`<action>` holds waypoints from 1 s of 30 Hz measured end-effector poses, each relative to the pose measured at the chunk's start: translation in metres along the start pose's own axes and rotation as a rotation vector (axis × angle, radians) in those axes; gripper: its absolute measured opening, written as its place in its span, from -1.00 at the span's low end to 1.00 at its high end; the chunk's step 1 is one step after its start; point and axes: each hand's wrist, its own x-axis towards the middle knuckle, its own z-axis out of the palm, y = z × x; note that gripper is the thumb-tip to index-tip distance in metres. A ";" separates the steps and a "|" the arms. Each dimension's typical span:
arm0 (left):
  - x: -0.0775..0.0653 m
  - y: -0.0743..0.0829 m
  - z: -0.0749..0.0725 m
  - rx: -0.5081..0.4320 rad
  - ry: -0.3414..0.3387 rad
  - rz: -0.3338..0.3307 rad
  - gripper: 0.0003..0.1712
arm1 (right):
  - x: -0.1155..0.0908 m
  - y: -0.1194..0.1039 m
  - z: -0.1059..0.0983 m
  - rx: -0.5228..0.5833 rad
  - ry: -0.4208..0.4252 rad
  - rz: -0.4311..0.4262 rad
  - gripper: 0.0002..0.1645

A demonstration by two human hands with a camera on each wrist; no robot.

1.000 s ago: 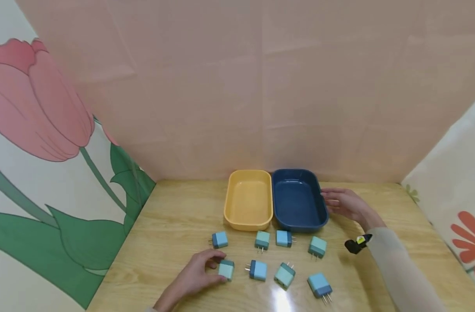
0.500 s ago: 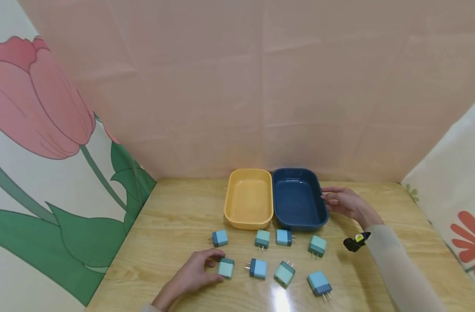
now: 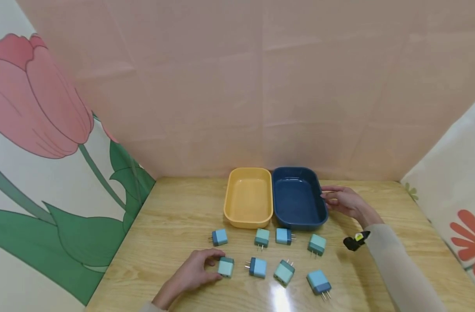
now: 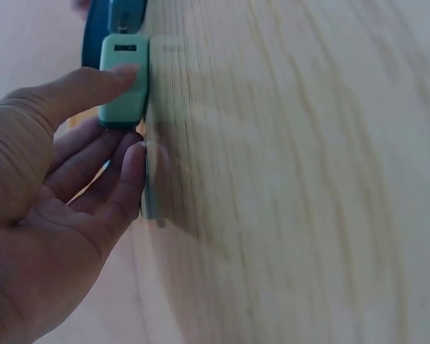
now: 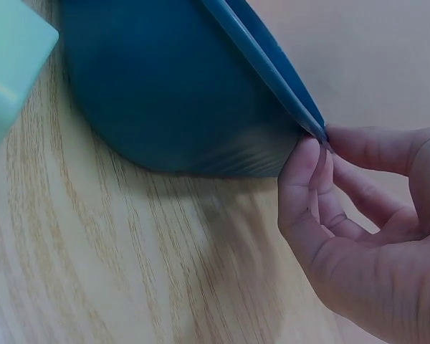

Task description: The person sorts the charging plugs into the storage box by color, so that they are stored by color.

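Observation:
In the head view, a mint-green USB wall charger (image 3: 226,267) lies on the table at the near left. My left hand (image 3: 196,271) holds it, thumb at its near end and fingers at the far dark-green end. The left wrist view shows the thumb over the charger's (image 4: 124,93) port side. At the right, my right hand (image 3: 347,203) pinches the outer rim of a navy-blue tray (image 3: 326,214). Close up, thumb and fingertips meet at the tray's (image 5: 165,93) rim corner. A yellow tray (image 3: 248,225) stands against the blue one; both have bare insides.
Several more chargers lie in two rough rows before the trays, among them a blue one (image 3: 258,268), a green one (image 3: 284,272) and a blue one (image 3: 319,282) at the near right. A pink cloth wall (image 3: 261,86) rises behind the wooden table (image 3: 175,208).

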 end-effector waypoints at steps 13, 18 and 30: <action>0.000 0.003 -0.002 0.014 -0.005 0.016 -0.36 | 0.000 0.001 -0.002 0.020 -0.001 0.011 -0.37; 0.001 0.003 -0.003 0.014 -0.014 0.003 -0.38 | -0.001 0.001 -0.002 0.013 0.003 0.017 -0.31; -0.001 0.005 -0.001 0.011 -0.012 -0.014 -0.38 | -0.002 -0.001 -0.002 -0.007 0.027 0.033 -0.29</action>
